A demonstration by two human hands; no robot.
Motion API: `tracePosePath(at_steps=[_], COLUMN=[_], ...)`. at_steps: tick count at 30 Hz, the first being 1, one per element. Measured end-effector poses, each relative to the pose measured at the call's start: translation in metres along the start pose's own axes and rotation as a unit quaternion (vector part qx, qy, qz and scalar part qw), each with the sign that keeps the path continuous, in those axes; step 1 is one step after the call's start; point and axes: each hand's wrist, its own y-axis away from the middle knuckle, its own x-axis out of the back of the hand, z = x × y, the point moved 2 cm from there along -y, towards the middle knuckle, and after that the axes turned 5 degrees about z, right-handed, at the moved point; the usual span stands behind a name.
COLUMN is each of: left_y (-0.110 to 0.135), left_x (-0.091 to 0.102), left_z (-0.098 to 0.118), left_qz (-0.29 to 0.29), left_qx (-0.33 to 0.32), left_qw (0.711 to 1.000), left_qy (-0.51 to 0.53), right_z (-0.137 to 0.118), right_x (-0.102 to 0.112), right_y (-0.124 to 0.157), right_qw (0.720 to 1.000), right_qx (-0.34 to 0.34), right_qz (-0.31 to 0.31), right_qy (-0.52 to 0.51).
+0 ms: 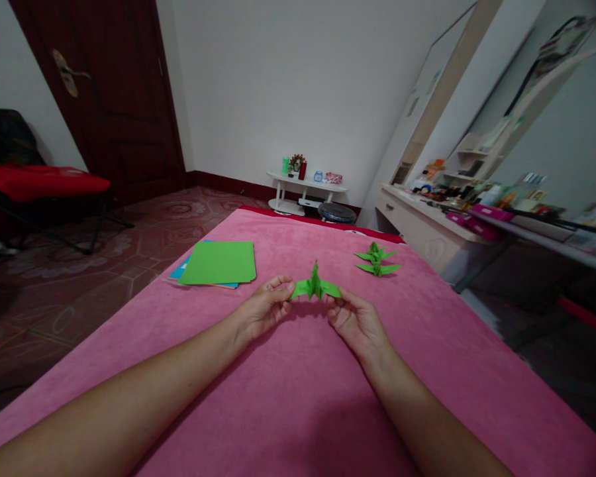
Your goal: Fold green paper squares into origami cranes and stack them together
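Observation:
A green origami crane [316, 286] is held just above the pink cloth [298, 371], its wings spread to both sides. My left hand [268, 306] pinches the tip of its left wing between thumb and fingers. The right wing tip is pinched by my right hand [356, 320]. Two more green paper cranes [376, 260] stand close together on the cloth, beyond my right hand. Left of the held crane, past my left hand, lies a stack of square paper [218, 262], green on top with blue and other sheets showing at its edge.
Beyond the cloth's far edge stands a small white table [308, 182] with bottles and a plant. A cluttered dresser [427, 212] runs along the right side. On the left are a red folding chair [44, 182] and a dark red door [109, 93].

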Motion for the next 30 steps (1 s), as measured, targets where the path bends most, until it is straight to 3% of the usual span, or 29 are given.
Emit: tracePosePath(at_steps=[5,11,15,20,25,30], left_y=[0.0,0.002,0.002,0.0,0.004,0.001], left_x=[0.0,-0.005,-0.005,-0.006,-0.019,-0.011], left_z=[-0.002,0.001,-0.001,-0.003,-0.004,0.005], left_qz=[-0.014,-0.036,-0.062,-0.03,-0.034,0.0], left_qx=[-0.007,-0.028,-0.03,-0.05,-0.096,-0.131], left_qw=[1.0,0.989,0.978,0.979,0.97,0.965], left_qy=[-0.001,-0.144,-0.199,-0.198,-0.219,-0.229], right_z=[0.001,-0.003,-0.008,-0.006,0.001,-0.009], right_x=[-0.003,-0.004,0.0,-0.001,-0.012,-0.002], right_y=[0.003,0.006,0.004,0.005,0.011,0.003], right_qw=[0.999,0.988,0.981,0.975,0.964,0.968], right_qx=[0.032,0.114,0.144,0.179,0.188,0.199], right_qz=[-0.009,-0.044,-0.054,-0.023,-0.045,0.016], right_qy=[-0.021,0.097,0.117,0.131,0.182,0.152])
